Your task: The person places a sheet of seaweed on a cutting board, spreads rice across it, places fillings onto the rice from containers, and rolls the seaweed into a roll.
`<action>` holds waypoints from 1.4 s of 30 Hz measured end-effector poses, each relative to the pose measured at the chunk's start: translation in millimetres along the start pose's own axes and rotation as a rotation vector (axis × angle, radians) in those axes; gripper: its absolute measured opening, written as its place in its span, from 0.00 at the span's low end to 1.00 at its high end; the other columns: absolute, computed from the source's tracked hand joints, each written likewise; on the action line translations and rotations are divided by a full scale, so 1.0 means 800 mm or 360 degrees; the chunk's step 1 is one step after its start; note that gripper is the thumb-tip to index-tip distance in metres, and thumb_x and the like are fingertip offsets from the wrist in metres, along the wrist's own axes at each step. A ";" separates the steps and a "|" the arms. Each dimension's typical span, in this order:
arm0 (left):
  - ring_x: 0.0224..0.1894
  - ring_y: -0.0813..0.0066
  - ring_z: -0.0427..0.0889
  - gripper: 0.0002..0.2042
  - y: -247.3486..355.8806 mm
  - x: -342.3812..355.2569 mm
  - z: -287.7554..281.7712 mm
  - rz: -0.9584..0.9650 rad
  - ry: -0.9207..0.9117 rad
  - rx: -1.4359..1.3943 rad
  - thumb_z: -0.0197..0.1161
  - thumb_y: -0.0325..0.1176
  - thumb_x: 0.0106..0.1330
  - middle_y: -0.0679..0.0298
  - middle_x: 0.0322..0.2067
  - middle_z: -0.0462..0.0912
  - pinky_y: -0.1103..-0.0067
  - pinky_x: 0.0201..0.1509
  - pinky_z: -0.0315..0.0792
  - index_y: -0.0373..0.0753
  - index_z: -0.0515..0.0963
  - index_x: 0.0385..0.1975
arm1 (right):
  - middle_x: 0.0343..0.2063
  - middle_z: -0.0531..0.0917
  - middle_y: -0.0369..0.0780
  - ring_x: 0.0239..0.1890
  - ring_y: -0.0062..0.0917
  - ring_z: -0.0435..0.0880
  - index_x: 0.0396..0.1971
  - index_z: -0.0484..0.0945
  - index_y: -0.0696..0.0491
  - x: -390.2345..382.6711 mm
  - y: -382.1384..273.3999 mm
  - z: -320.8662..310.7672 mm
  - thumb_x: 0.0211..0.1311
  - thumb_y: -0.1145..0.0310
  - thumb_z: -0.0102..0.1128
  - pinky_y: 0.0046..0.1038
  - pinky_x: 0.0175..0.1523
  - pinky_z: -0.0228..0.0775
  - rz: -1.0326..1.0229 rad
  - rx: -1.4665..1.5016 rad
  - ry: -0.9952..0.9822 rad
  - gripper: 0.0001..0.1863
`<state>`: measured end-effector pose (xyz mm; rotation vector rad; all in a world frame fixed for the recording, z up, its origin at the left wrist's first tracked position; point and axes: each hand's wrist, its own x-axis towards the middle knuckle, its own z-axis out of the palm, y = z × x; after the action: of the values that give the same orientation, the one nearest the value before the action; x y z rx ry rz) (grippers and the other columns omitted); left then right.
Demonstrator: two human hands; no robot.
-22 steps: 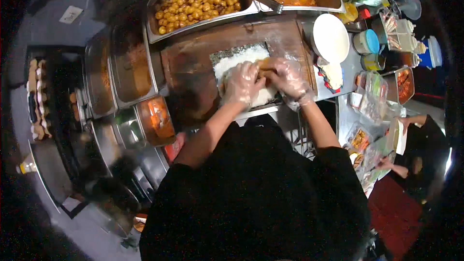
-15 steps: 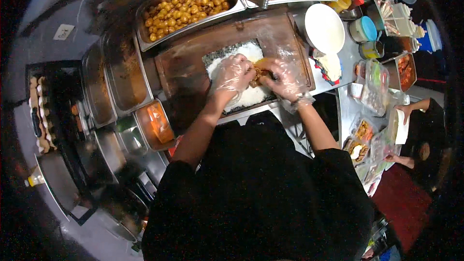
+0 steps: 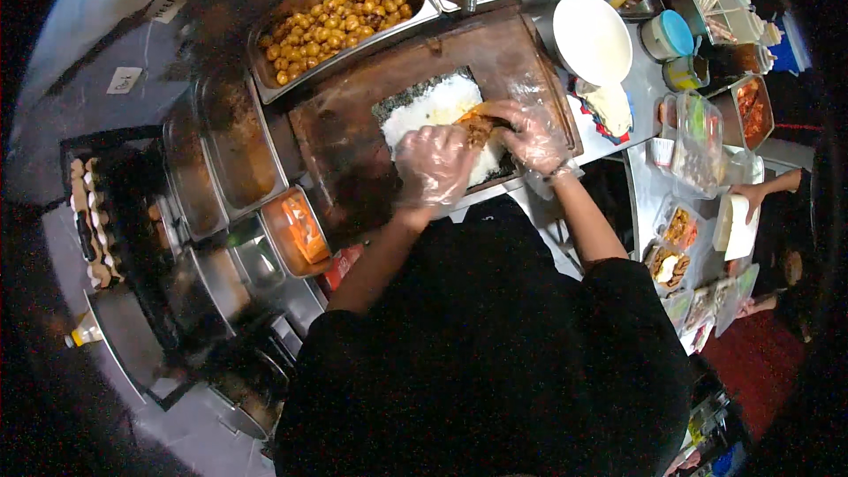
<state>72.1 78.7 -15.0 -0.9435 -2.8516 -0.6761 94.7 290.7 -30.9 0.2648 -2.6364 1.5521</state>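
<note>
I see my gloved left hand (image 3: pixel 435 163) and right hand (image 3: pixel 533 135) curled loosely over the brown filling (image 3: pixel 478 128) on the white rice sheet (image 3: pixel 430 108), mid-roll; next needs even pressure forward.

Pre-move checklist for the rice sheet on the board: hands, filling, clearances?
1. Both hands gloved: left hand and right hand, ok.
2. Rice sheet flat on the board: ok.
3. Filling on the rice, between the hands: ok.
4. Left hand pressing on the near edge of the sheet: ok.
5. Fingers gripping the sheet edge: cannot tell.
6. White bowl off the board: ok.
</note>
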 end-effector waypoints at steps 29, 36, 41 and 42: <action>0.42 0.62 0.80 0.12 -0.072 -0.045 -0.036 -0.0195 0.0073 -0.0022 0.69 0.38 0.54 0.64 0.38 0.84 0.66 0.48 0.70 0.44 0.83 0.38 | 0.52 0.81 0.44 0.57 0.40 0.77 0.52 0.80 0.48 0.018 0.002 0.026 0.57 0.68 0.64 0.41 0.63 0.68 -0.0393 -0.0451 -0.0297 0.21; 0.61 0.56 0.72 0.28 -0.081 -0.035 -0.017 -0.0010 -0.0183 -0.0353 0.63 0.39 0.61 0.56 0.61 0.72 0.62 0.67 0.63 0.44 0.69 0.63 | 0.54 0.78 0.48 0.59 0.42 0.74 0.55 0.76 0.53 0.027 -0.026 0.038 0.59 0.65 0.62 0.42 0.64 0.65 -0.0476 -0.0658 -0.0367 0.23; 0.65 0.58 0.69 0.28 -0.088 -0.051 0.018 0.0176 -0.0199 -0.0140 0.58 0.39 0.66 0.56 0.65 0.69 0.63 0.71 0.58 0.36 0.65 0.65 | 0.56 0.76 0.49 0.62 0.46 0.71 0.60 0.71 0.55 0.028 -0.013 0.044 0.58 0.62 0.64 0.45 0.66 0.61 -0.0677 -0.0674 -0.0501 0.29; 0.65 0.57 0.68 0.28 -0.082 -0.050 0.013 0.0066 -0.0117 -0.0200 0.58 0.40 0.66 0.56 0.65 0.68 0.64 0.71 0.59 0.37 0.66 0.65 | 0.58 0.74 0.49 0.63 0.46 0.70 0.62 0.69 0.55 0.028 -0.016 0.040 0.57 0.62 0.65 0.45 0.68 0.59 -0.0589 -0.0587 -0.0517 0.32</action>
<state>67.1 14.3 -57.1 -1.0629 -2.8723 -0.8417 75.6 254.6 -32.3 0.9797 -2.8184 0.9569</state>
